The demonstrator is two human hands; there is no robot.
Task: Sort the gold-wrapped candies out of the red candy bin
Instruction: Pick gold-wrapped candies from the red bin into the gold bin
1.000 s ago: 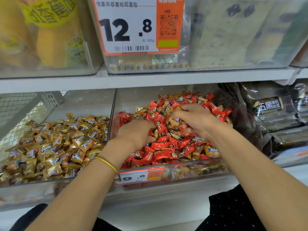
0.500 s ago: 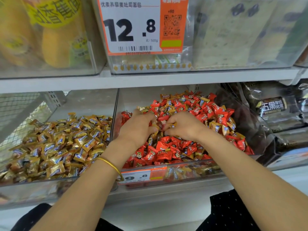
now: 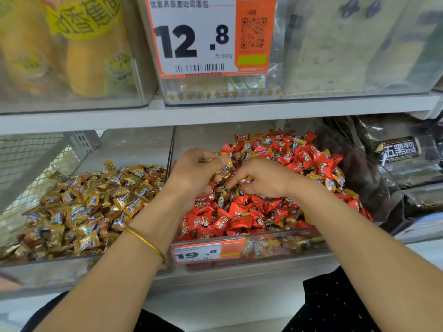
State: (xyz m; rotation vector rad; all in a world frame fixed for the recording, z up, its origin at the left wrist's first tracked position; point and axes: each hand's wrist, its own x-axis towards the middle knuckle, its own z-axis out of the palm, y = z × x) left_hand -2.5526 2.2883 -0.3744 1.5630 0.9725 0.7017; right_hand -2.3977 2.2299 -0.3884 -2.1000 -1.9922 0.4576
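Note:
The clear bin of red candies [image 3: 282, 243] sits in the middle of the lower shelf, heaped with red wrappers [image 3: 242, 216] and scattered gold-wrapped candies [image 3: 332, 182]. Both hands are over the pile's centre. My left hand [image 3: 194, 173] is lifted a little and holds several gold-wrapped candies in its curled fingers. My right hand [image 3: 263, 179] lies on the heap just right of it, fingertips pinching a gold candy between the two hands. To the left, a second clear bin [image 3: 48, 267] holds only gold-wrapped candies [image 3: 96, 202].
A clear divider wall [image 3: 171, 149] separates the two bins. An orange price tag [image 3: 206, 252] is on the red bin's front. Dark packaged goods [image 3: 400, 152] fill the right side. The shelf above [image 3: 215, 113] carries clear boxes and a large price card [image 3: 206, 37].
My right hand came left from the pile's right side to meet my left hand at the centre. My left hand rose off the heap with gold candies gathered in it.

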